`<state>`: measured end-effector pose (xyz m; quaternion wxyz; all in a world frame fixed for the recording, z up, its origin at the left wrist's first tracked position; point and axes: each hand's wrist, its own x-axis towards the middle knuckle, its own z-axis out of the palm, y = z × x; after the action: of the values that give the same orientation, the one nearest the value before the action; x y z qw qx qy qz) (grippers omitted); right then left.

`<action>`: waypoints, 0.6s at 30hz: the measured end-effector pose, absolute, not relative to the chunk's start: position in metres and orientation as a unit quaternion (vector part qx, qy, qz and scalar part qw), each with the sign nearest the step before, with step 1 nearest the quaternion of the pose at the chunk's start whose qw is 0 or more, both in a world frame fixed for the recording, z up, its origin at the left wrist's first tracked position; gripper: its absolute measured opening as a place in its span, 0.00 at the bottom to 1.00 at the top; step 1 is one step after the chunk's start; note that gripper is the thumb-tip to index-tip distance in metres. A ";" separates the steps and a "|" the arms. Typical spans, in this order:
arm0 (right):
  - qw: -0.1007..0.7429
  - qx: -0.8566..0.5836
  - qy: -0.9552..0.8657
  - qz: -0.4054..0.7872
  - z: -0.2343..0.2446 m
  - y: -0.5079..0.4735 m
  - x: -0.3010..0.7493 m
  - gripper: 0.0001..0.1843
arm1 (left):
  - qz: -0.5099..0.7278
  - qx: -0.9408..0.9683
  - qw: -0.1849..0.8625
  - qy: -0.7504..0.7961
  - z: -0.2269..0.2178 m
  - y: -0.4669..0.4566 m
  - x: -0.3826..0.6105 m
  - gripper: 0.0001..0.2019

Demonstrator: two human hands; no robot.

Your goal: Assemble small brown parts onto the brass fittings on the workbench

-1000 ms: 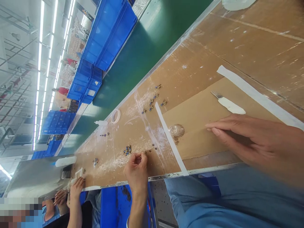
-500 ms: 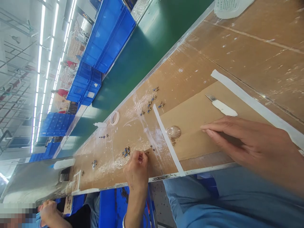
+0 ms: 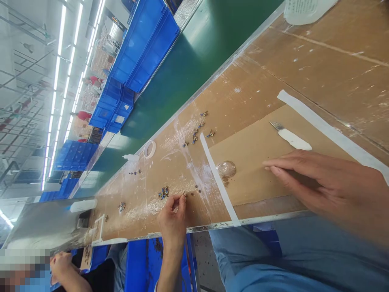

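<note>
My right hand (image 3: pixel 322 184) lies flat, palm down, on a light cardboard sheet (image 3: pixel 258 150) on the brown worktable (image 3: pixel 319 61). Its fingers are stretched out and hold nothing. My left hand is out of view. A small clear dish (image 3: pixel 226 168) stands just beyond my fingertips. A white-handled knife (image 3: pixel 291 138) lies on the sheet beside my hand. A co-worker's hand (image 3: pixel 173 215) further along the table pinches a tiny part near a cluster of small blue and gold parts (image 3: pixel 163 192).
White tape strips (image 3: pixel 219 182) (image 3: pixel 331 129) edge the cardboard sheet. More small parts (image 3: pixel 197 129), a tape roll (image 3: pixel 148 149) and a white bottle (image 3: pixel 130 157) lie on the table. A green conveyor belt (image 3: pixel 188 61) and blue crates (image 3: pixel 142 44) run alongside. Another co-worker's hand (image 3: pixel 60 263) is below the table edge.
My right hand has stayed in place. The nearer co-worker's fingers have opened slightly over the parts. The farther co-worker's hand has drawn back off the table.
</note>
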<state>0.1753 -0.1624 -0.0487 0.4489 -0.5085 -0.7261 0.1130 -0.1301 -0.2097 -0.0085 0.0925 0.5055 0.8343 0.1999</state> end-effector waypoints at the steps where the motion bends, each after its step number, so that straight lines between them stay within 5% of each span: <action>1: 0.448 -0.508 -0.726 0.115 -0.049 -0.162 0.175 0.09 | 0.197 0.508 0.090 0.834 -0.009 -0.209 -0.130 0.13; 13: 0.443 -0.512 -0.727 0.117 -0.048 -0.162 0.174 0.10 | 0.065 0.663 -0.080 0.741 -0.014 -0.205 -0.127 0.11; 18: 0.465 -0.511 -0.716 0.102 -0.051 -0.164 0.177 0.09 | 0.154 0.627 -0.036 0.763 -0.017 -0.215 -0.129 0.09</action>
<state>0.1770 -0.1637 -0.0509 0.4649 -0.5111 -0.7157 0.1020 -0.1291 -0.2151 -0.0167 -0.0364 0.6266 0.7631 0.1540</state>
